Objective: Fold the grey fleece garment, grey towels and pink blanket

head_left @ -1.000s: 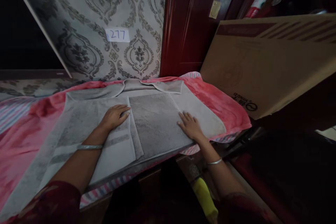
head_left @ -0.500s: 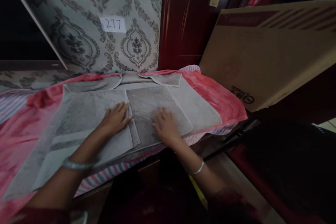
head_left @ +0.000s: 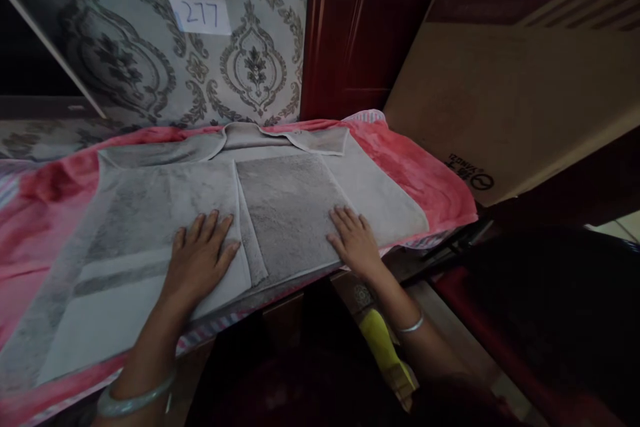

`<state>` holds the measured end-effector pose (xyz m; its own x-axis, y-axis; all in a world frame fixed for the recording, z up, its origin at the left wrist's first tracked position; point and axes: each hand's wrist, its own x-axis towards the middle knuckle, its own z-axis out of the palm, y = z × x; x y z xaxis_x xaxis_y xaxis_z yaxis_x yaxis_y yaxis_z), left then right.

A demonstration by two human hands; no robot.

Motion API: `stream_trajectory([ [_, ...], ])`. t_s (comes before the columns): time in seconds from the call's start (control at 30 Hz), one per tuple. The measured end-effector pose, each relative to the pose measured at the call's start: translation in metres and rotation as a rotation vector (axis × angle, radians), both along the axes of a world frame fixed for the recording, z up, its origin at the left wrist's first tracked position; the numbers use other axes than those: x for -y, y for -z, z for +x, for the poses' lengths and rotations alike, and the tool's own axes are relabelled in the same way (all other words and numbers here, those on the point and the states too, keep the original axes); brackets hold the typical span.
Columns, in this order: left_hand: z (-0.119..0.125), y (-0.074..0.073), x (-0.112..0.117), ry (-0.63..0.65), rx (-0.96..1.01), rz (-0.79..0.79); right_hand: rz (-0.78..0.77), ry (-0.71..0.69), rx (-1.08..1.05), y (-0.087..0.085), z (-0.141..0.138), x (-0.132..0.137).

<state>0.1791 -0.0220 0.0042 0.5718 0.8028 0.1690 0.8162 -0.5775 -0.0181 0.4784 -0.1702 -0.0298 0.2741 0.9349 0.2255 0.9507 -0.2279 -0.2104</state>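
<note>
A grey plush cloth [head_left: 290,207] with pale trim lies spread out, its side panels folded in toward the middle. Along its far edge, curved trimmed parts surround a neck-like dip. My left hand [head_left: 200,253] rests palm down on the left panel, fingers spread, just left of the panel's upright edge. On the right panel, near its front right edge, my right hand [head_left: 353,237] lies flat with the fingers apart. Neither hand grips anything. Beneath the grey cloth is a pink blanket [head_left: 400,167] with a striped underside.
A large cardboard box [head_left: 520,87] leans at the right, beside a dark red door [head_left: 350,33]. A paper marked 277 [head_left: 201,14] is on the patterned wall [head_left: 255,73]. A dark seat [head_left: 540,307] stands at right; a yellow item [head_left: 380,340] shows below my right arm.
My left hand has slid left and toward me, its fingers spreading. My right hand has moved right across the right panel. The camera view has shifted a little.
</note>
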Motion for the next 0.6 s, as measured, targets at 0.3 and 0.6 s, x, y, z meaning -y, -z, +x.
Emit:
stream_trajectory([
  [0.3, 0.000, 0.000, 0.002, 0.009, 0.026, 0.005, 0.259, 0.069, -0.106, 0.011, 0.053, 0.023],
  [0.6, 0.000, 0.003, -0.003, 0.020, 0.055, 0.019, -0.006, 0.198, -0.106, -0.030, 0.065, 0.007],
])
